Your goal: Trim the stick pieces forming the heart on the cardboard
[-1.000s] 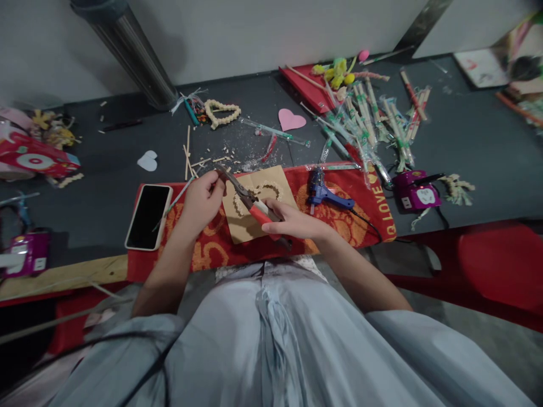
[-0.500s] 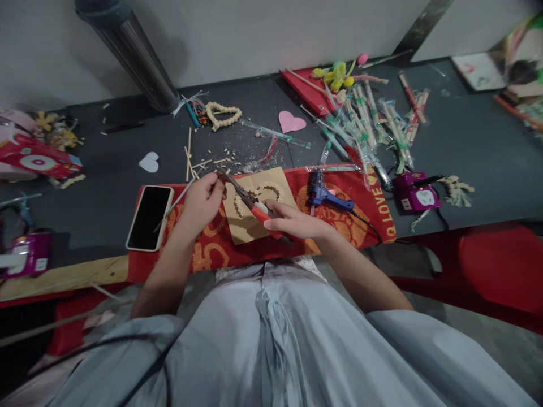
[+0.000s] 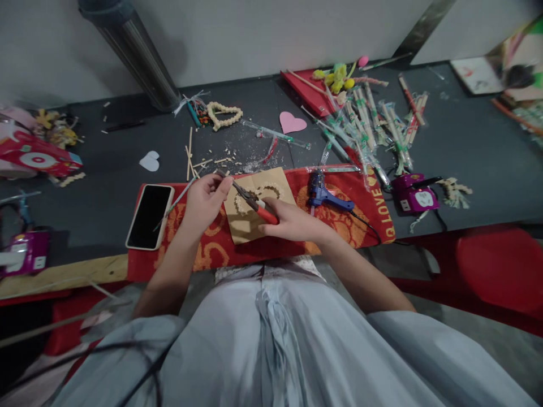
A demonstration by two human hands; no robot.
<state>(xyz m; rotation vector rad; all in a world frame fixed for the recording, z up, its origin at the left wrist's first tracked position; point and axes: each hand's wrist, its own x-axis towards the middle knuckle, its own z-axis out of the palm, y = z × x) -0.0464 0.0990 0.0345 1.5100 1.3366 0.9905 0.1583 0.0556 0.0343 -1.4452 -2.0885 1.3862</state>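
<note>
My right hand [image 3: 294, 220] grips red-handled pliers [image 3: 267, 213], whose dark jaws point up and left. My left hand [image 3: 204, 202] is closed in a pinch at the tip of the jaws; what sits between its fingers is too small to make out. Below the pliers lies a sheet of brown paper [image 3: 250, 230] carrying a heart outline [image 3: 275, 186] of small pale pieces, partly covered by the tool. The paper rests on a red and orange towel [image 3: 214, 257]. A thin stick in clear wrap [image 3: 180, 199] runs from near my left hand down onto the phone.
The phone [image 3: 149, 217] lies on the towel's left end, a blue glue gun [image 3: 333, 199] on its right. Wooden sticks [image 3: 189, 155], pale scraps, a beaded heart frame [image 3: 224, 116], a pink paper heart [image 3: 292, 122] and wrapped sticks [image 3: 360, 116] spread behind. A red chair [image 3: 500, 265] stands right.
The right hand has closed further round the pliers and the lower handle is now hidden. My left hand has shifted slightly right, its thumb now stretched along the jaws.
</note>
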